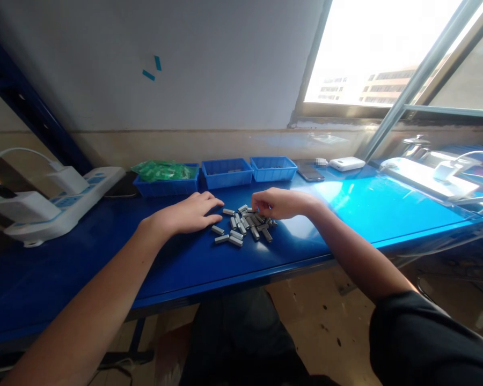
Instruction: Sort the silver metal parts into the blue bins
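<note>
A loose pile of short silvery metal rods [241, 222], like small spacers or long nuts, lies on the blue table [173, 268]. My left hand [191, 213] is just left of the pile, palm down, its fingers stretched out and holding nothing. Over the pile's right side, my right hand [279, 203] has its fingers curled together at the rods; whatever they may grip is hidden. A few rods lie apart at the pile's left and front edges.
Along the back stand a blue bin with green plastic packets [163, 170] and two more blue bins [227, 179] [273, 174]. A phone [310, 171] and a white device [346, 163] lie to their right. White power strips [70, 201] [426, 177] occupy both sides.
</note>
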